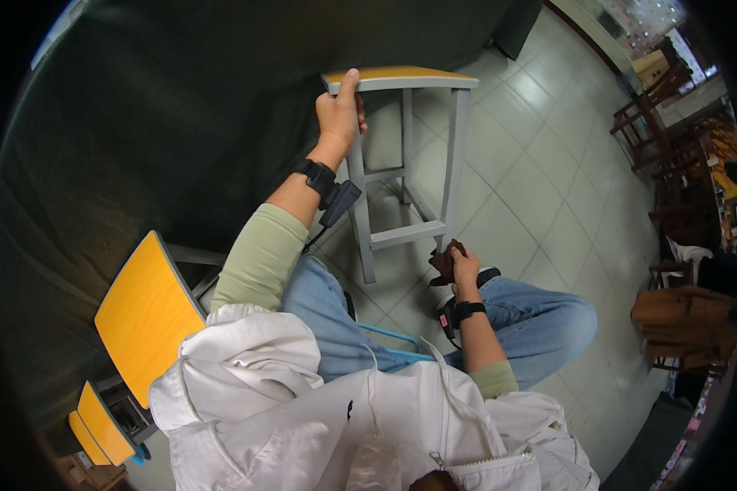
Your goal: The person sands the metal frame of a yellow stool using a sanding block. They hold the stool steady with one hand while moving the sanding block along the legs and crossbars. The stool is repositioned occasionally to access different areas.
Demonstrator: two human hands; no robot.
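Currently the left hand (340, 114) is clamped on the corner of the tall grey-framed stool with a yellow flat seat (401, 78), thumb up over the seat edge, fingers wrapped round the top of the near leg. Stool stands at 12 o'clock from the person, upright, long axis vertical, on the pale square-tiled floor (540, 188).

Right hand (464, 268) sits at roughly 2 o'clock from the torso, low, closed around a crumpled dark brown cloth (445, 260). Cloth is bunched in the fingers and touching, or just beside, the foot of the stool's right front leg, below the lower grey rung. So the right hand is the nearer one to the leg base; the left holds the top. Leg runs straight up from the cloth toward 12 o'clock.

Materials: frame looks like painted metal or wood, matte grey, square section, I can't tell which. Seat top is smooth yellow laminate. Cloth is soft and wrinkled.

Both wrists carry black strapped bands. Sleeves pale green, jeans blue, white jacket in the lap.

At 8 o'clock: a second yellow-topped stool (143, 315), tilted in view, and a third smaller in view at 7 o'clock (102, 425). Dark wooden chairs (655, 106) at 2 o'clock, well apart.
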